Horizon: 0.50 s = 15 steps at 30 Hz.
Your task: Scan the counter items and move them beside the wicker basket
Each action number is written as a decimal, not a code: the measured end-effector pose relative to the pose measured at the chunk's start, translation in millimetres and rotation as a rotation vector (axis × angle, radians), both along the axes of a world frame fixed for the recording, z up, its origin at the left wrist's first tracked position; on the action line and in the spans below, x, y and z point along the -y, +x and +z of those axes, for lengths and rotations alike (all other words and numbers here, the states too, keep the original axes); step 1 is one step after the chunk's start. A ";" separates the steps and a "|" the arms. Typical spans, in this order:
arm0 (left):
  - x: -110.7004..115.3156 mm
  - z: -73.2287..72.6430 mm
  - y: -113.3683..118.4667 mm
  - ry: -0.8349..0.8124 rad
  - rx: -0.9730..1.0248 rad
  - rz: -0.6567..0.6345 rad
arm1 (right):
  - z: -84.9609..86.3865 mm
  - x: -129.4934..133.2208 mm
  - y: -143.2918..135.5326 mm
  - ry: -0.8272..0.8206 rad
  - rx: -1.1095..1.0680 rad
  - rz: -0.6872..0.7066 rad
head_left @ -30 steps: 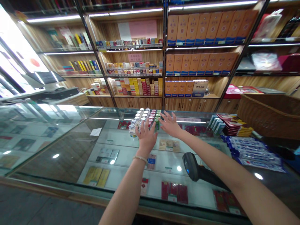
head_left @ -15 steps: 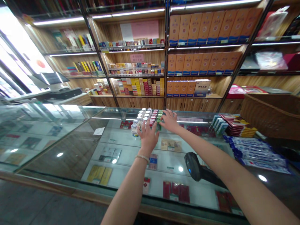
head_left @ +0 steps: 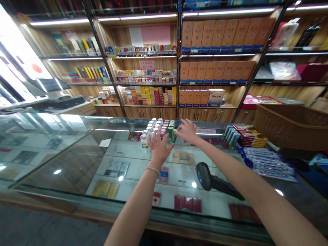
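Note:
Several small bottles stand in rows on the glass counter: white-capped ones [head_left: 149, 128] at the left, pink-capped ones [head_left: 165, 124] in the middle and green ones [head_left: 170, 128] at the right. My left hand [head_left: 159, 147] is spread at the near side of the group, fingers apart, and hides some of the bottles. To the right of the green ones, my right hand [head_left: 187, 131] has its fingers apart and bent. One green bottle [head_left: 174, 136] stands slightly out of its row, close to my right fingertips.
A black handheld scanner [head_left: 205, 176] lies on the counter below my right forearm. Blue-white packets [head_left: 266, 162], red boxes [head_left: 247, 135] and a wicker basket [head_left: 289, 126] are at the right. A paper slip [head_left: 105, 142] lies left. Stocked shelves stand behind.
The view has shifted slightly. My right hand has drawn a little away from the green bottles to the right, and one green bottle now stands out of its row.

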<state>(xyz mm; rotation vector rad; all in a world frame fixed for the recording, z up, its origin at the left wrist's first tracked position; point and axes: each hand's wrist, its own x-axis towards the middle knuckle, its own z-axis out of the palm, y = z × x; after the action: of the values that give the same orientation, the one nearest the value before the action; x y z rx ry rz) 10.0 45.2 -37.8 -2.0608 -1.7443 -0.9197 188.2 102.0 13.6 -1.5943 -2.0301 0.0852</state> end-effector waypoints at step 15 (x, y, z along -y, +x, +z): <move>25.4 11.6 26.7 0.029 0.043 -0.113 | -9.0 58.1 41.4 0.087 -0.246 -0.007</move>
<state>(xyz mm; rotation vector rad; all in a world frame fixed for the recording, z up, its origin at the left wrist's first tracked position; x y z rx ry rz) 36.7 19.8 -26.2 -2.1552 -1.6398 -1.0224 229.6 43.8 4.6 -1.4612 -1.8146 0.1789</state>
